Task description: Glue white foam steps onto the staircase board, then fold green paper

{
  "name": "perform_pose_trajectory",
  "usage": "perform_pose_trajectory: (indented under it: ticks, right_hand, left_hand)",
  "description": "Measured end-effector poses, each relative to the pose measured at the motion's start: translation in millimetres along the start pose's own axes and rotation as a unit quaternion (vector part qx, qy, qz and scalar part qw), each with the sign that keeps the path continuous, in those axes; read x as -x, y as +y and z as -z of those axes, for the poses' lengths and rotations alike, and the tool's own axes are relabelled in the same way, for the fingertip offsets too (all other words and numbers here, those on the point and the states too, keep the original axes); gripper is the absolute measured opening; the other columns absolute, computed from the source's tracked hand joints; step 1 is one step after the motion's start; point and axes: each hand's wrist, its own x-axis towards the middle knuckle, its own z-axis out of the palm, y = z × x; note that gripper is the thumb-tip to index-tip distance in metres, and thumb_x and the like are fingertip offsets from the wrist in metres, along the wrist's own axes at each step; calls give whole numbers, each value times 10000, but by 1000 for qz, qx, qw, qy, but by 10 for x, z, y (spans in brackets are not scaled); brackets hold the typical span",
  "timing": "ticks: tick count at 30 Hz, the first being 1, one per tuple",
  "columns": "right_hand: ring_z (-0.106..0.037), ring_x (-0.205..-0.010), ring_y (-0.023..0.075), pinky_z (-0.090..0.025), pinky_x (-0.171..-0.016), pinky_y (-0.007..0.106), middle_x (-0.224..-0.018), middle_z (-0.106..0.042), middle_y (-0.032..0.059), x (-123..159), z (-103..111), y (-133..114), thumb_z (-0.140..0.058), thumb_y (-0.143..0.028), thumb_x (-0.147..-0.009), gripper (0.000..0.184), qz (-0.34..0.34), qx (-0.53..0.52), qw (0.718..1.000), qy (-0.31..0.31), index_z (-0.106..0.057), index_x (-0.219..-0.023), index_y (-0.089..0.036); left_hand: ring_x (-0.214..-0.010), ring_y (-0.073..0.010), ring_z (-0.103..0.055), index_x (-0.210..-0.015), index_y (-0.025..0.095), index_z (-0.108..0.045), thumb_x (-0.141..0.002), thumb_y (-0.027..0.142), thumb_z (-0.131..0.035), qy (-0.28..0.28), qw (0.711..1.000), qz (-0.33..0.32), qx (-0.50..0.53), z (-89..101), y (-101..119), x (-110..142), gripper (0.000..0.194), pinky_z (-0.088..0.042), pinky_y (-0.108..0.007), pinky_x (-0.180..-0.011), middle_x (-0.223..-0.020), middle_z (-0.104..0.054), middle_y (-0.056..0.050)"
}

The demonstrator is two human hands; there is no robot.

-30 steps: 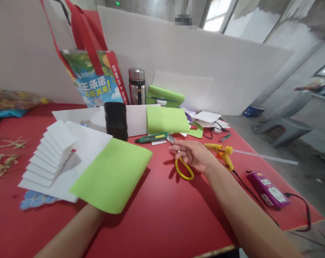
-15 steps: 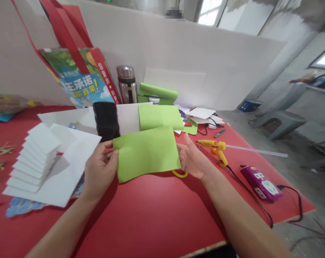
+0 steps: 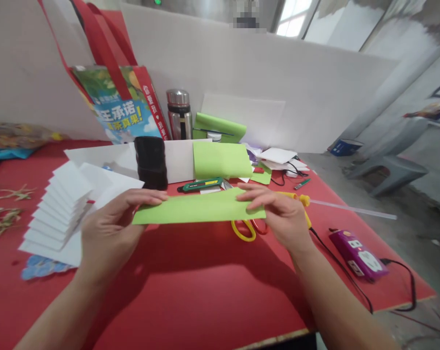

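A light green sheet, perhaps paper or thin foam, is held above the red table, tipped so that it looks like a narrow strip. My left hand pinches its left end between thumb and fingers. At the right end my right hand grips it, fingers over the top edge. Scissors with yellow and red handles lie below and behind the sheet's right part. A green utility knife rests just beyond the sheet. Another green sheet lies farther back.
White cards are fanned out at left, near a black phone-like object. A yellow glue gun with a long clear stick and a purple power strip sit at right. A steel flask and a printed bag stand behind.
The green sheet has tilted from facing me to nearly edge-on. My right hand has closed on its right end. The utility knife and more of the scissors have come into sight.
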Motion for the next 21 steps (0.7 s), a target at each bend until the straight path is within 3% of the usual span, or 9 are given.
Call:
perform_pose_trajectory:
  ticks: [3, 6, 8, 11, 15, 18, 21]
  right_hand:
    - [-654, -1323, 292, -487, -1132, 569, -1134, -819, 38, 269, 52, -5, -573, -73, -962, 348, 80, 148, 980, -105, -790, -1068, -324]
    - [-673, -1296, 270, -503, -1108, 548, -1241, -791, 75, 614, 81, 147, -469, -9, -959, 532, 115, 290, 927, -208, -675, -1352, -302]
    - [-650, -1329, 268, -501, -1114, 535, -1349, -742, 112, 792, 73, 222, -440, -6, -964, 582, 110, 353, 893, -257, -587, -1463, -267]
    - [-646, -1319, 301, -468, -1129, 567, -1360, -727, 150, 887, 12, 222, -484, -97, -1018, 479, 119, 415, 863, -263, -550, -1477, -217]
    - [-702, -1165, 303, -484, -1076, 541, -1185, -780, 142, 775, -135, 156, -535, -176, -1050, 304, 168, 459, 830, -268, -630, -1339, -174]
    - [-715, -1015, 283, -546, -934, 460, -1089, -778, 146, 673, -242, 179, -602, -258, -1036, 278, 179, 462, 820, -286, -656, -1280, -136]
    - [-703, -966, 265, -544, -851, 401, -1056, -769, 136, 596, -311, 247, -587, -189, -1034, 261, 170, 475, 812, -293, -669, -1274, -127]
  left_hand:
    - [-1121, -307, -686, -1071, 317, -821, -845, 238, -707, -129, 979, -47, -152, 252, -50, 171, 265, -491, -431, -1095, -1140, -791, -31]
    - [-1187, -320, -688, -1272, 351, -781, -881, 317, -732, -228, 944, -69, -227, 429, -256, 507, 396, -507, -405, -1073, -1278, -776, -44]
    - [-1184, -300, -705, -1289, 375, -771, -917, 316, -716, -258, 935, -67, -235, 468, -392, 720, 381, -528, -383, -1048, -1302, -773, -36]
    - [-1169, -292, -723, -1221, 367, -803, -946, 302, -687, -258, 935, -77, -233, 442, -503, 867, 305, -548, -389, -1028, -1288, -784, -40]
    - [-1119, -293, -741, -1124, 330, -832, -949, 309, -681, -237, 941, -77, -229, 376, -491, 817, 232, -549, -400, -1020, -1183, -819, -57]
    - [-1009, -270, -756, -1031, 306, -836, -935, 384, -710, -198, 958, -22, -207, 353, -423, 779, 177, -568, -353, -948, -1068, -830, -68]
    - [-924, -246, -740, -868, 280, -809, -923, 481, -703, -193, 960, 52, -198, 324, -333, 769, 234, -567, -315, -852, -994, -811, -62]
